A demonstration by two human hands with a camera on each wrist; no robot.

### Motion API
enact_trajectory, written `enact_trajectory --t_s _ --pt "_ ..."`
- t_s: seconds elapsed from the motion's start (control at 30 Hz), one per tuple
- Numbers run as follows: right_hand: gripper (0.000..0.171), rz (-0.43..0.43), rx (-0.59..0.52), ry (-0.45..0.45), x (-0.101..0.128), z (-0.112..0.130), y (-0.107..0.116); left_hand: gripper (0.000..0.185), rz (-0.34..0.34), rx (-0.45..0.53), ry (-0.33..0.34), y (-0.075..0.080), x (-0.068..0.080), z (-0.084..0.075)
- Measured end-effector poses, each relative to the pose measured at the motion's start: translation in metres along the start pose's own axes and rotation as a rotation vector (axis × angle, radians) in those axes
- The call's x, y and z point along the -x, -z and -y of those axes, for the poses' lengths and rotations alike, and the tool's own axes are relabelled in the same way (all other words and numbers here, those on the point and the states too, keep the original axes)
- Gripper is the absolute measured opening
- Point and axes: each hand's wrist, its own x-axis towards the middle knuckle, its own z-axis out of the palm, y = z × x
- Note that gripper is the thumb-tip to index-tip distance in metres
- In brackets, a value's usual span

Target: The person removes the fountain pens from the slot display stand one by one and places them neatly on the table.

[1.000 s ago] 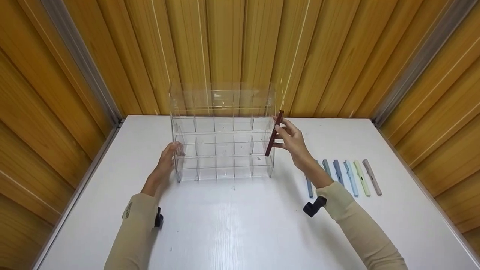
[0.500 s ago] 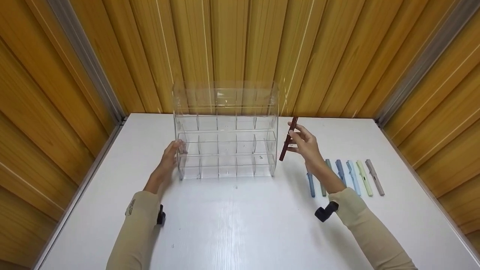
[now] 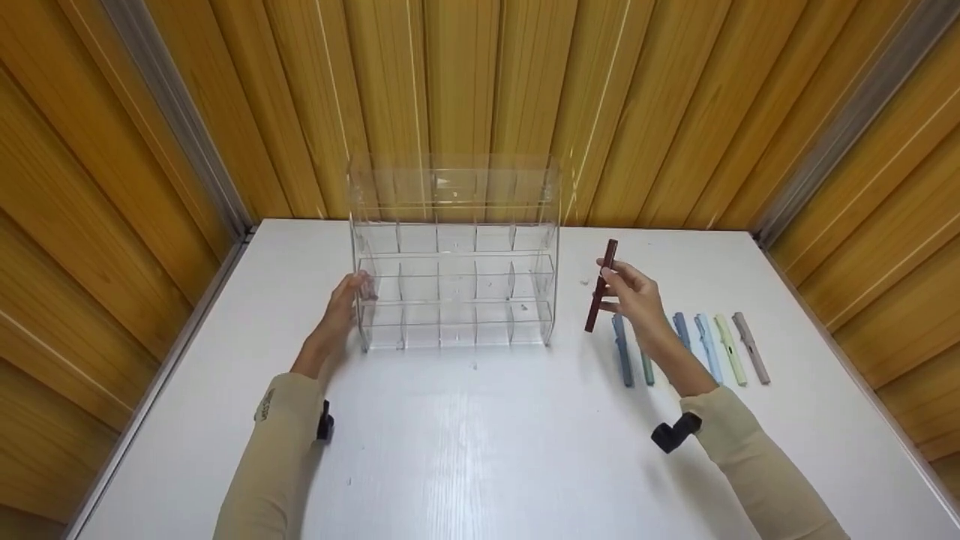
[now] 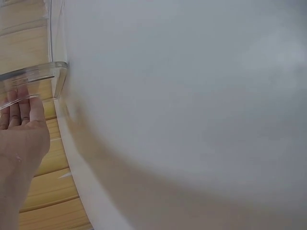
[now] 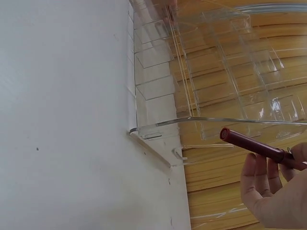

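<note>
A clear acrylic organizer point(image 3: 457, 289) with rows of small compartments stands upright at the back middle of the white table. My left hand point(image 3: 341, 307) rests against its left side panel; in the left wrist view its fingers point(image 4: 24, 110) look fairly straight and show through the clear plastic. To the right of the organizer, my right hand point(image 3: 636, 300) pinches a dark red pen point(image 3: 602, 285) between thumb and fingers. The pen is held tilted, apart from the organizer, and its reddish end point(image 5: 225, 134) points toward the side panel in the right wrist view.
Several capped pens lie in a row on the right: a blue pen point(image 3: 623, 351), a green one point(image 3: 648, 370) partly hidden by the right arm, then more blue ones, a light green pen point(image 3: 729, 349) and a mauve pen point(image 3: 751, 347). Wood-look walls point(image 3: 457, 90) close off the back and sides.
My right hand has moved right and slightly toward me with the dark red pen, away from the organizer's right side. My left hand stays against the organizer.
</note>
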Motion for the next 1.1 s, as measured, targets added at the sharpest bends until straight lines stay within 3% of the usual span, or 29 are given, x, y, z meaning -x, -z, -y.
enact_trajectory --t_s 0.67,1.0,1.1 --pt "0.043 -0.028 -0.013 -0.05 0.014 -0.03 0.037 0.077 0.003 -0.019 -0.023 0.0 -0.001 -0.003" --pt "0.027 -0.065 -0.03 -0.035 0.017 -0.029 0.062 0.075 -0.002 -0.005 0.01 -0.002 -0.003 -0.003" --pt "0.029 -0.072 -0.025 -0.033 0.019 -0.029 0.071 0.079 -0.002 -0.007 0.031 -0.001 -0.003 -0.002"
